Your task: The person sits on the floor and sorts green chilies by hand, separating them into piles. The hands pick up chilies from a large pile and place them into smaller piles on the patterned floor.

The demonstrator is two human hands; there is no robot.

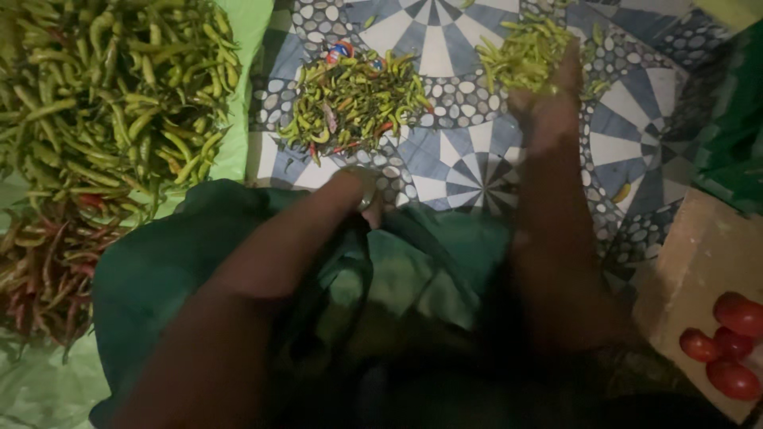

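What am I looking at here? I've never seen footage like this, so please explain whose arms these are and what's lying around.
This single picture comes from a camera worn on a person's head, looking down at their own bare arms. The left hand rests at the edge of a dark green cloth; whether it grips anything is blurred. The right hand reaches into a small pile of green chillies on the patterned tile floor. A mixed chilli pile lies between, a large heap at left, tomatoes at right.
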